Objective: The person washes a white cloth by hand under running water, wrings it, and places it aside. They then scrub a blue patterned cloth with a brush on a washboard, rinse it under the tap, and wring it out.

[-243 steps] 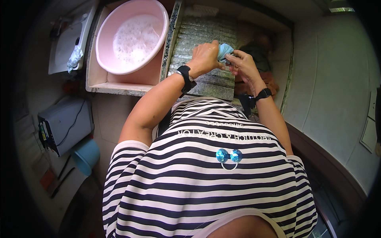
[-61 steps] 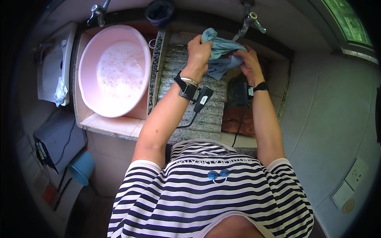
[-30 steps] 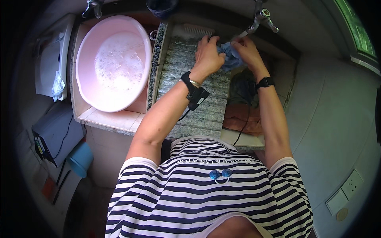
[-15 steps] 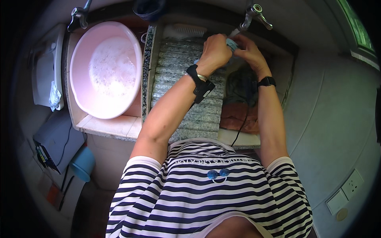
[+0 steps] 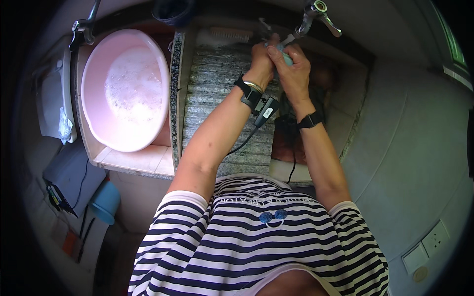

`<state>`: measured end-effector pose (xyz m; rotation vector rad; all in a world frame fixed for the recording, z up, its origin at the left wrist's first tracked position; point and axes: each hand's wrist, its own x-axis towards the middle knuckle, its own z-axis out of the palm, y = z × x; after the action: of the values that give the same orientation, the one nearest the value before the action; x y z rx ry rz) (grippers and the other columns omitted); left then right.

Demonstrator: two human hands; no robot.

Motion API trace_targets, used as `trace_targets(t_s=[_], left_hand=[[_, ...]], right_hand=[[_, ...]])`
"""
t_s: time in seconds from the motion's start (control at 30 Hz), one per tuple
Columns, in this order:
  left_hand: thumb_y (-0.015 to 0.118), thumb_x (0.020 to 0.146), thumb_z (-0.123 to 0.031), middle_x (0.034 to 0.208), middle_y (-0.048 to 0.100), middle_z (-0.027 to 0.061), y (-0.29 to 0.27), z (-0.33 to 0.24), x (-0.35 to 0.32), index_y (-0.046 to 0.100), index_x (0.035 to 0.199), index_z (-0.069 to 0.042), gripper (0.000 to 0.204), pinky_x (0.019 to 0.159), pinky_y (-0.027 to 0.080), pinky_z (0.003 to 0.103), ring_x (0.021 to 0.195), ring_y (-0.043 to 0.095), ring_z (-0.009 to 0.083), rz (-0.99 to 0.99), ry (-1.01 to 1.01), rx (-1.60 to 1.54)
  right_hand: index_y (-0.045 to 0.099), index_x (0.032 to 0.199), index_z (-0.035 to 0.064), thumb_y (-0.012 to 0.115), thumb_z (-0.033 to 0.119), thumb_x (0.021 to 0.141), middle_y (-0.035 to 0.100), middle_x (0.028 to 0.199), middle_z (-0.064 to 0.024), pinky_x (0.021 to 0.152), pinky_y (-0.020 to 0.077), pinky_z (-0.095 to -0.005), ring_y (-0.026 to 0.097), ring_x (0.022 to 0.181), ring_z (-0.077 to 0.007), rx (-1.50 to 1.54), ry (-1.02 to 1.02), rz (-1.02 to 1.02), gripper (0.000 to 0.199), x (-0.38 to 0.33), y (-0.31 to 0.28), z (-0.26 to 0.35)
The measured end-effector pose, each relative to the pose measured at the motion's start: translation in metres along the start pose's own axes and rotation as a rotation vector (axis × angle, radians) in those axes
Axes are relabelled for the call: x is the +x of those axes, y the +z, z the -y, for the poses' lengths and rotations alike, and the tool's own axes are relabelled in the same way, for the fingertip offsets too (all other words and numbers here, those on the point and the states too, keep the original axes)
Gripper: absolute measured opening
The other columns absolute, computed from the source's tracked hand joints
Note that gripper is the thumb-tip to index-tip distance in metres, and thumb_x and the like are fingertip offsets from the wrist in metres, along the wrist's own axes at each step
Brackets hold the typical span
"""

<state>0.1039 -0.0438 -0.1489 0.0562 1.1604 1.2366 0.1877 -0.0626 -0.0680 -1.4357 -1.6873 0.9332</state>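
A small light-blue cloth (image 5: 282,53) is clamped between the left hand (image 5: 261,61) and the right hand (image 5: 291,69), both closed around it and pressed together just under the metal tap (image 5: 312,15). Most of the cloth is hidden by the fingers. Below lies a ribbed stone washboard (image 5: 217,98), with a scrubbing brush (image 5: 224,35) at its top. To the left, a pink basin (image 5: 94,93) of soapy water is seen.
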Motion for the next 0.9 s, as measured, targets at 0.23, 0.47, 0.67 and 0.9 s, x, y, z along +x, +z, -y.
trace_targets(t_s=[0.23, 0.47, 0.67, 0.9], left_hand=[[0.060, 0.104, -0.030, 0.077, 0.064, 0.0049, 0.002, -0.009, -0.034, 0.071, 0.091, 0.002, 0.036, 0.058, 0.047, 0.033, 0.069, 0.058, 0.0136, 0.016, 0.028, 0.434], [0.058, 0.103, -0.030, 0.074, 0.063, 0.0046, -0.007, -0.007, -0.047, 0.069, 0.082, 0.000, 0.037, 0.055, 0.045, 0.032, 0.063, 0.057, 0.0145, 0.033, -0.014, 0.340], [0.066, 0.095, -0.029, 0.083, 0.067, 0.0197, -0.023, -0.018, -0.062, 0.063, 0.099, 0.005, 0.035, 0.072, 0.050, 0.043, 0.076, 0.064, 0.0307, 0.144, 0.365, 0.991], [0.073, 0.091, -0.025, 0.092, 0.072, 0.0177, -0.023, -0.044, -0.055, 0.067, 0.115, 0.004, 0.038, 0.076, 0.053, 0.040, 0.081, 0.068, 0.0308, 0.103, 0.462, 1.080]], right_hand=[[0.068, 0.081, -0.0016, 0.066, 0.034, 0.098, 0.064, 0.073, -0.0243, 0.061, 0.0478, -0.0449, 0.067, 0.068, -0.0379, -0.121, 0.183, 0.005, 0.039, 0.014, -0.004, -0.039], [0.071, 0.078, 0.0010, 0.063, 0.036, 0.099, 0.067, 0.075, -0.0234, 0.062, 0.0503, -0.0473, 0.068, 0.072, -0.0437, -0.211, 0.106, 0.032, 0.042, 0.018, 0.004, -0.039], [0.075, 0.093, 0.0014, 0.064, 0.038, 0.098, 0.074, 0.088, -0.0182, 0.070, 0.0518, -0.0427, 0.071, 0.080, -0.0306, -0.234, 0.373, 0.248, 0.039, 0.032, -0.009, -0.057], [0.068, 0.118, 0.0013, 0.071, 0.017, 0.083, 0.069, 0.101, -0.0047, 0.085, 0.0488, -0.0290, 0.063, 0.091, -0.0144, 0.522, 0.336, 0.304, 0.038, 0.042, -0.042, -0.042]])
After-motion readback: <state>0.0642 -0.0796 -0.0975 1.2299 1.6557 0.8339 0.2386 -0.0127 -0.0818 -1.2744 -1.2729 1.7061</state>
